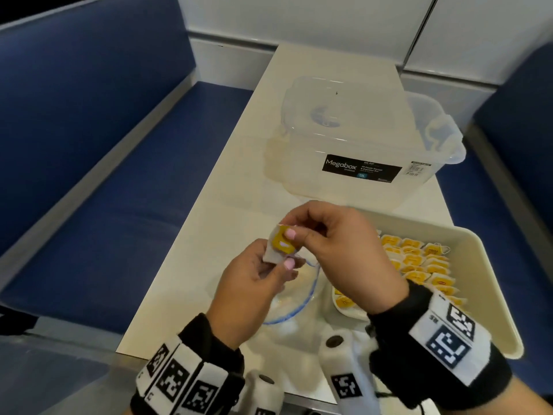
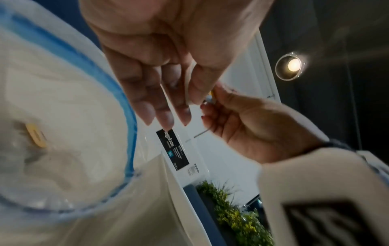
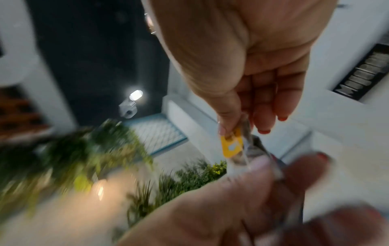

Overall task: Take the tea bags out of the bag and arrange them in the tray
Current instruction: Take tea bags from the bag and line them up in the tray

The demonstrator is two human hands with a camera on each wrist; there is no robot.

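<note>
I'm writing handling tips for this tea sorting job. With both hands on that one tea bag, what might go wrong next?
Both the left hand and right hand pinch one tea bag above the table, so opposing pulls might tear it. The tray already looks tightly packed; pushing another in could disturb the rows of tea bags. The plastic bag lies unheld and may slide.

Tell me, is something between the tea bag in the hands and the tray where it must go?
Nothing visible blocks it. Both hands pinch the tea bag above the table, left of the tray. Only the right hand itself lies toward the tray.
</note>
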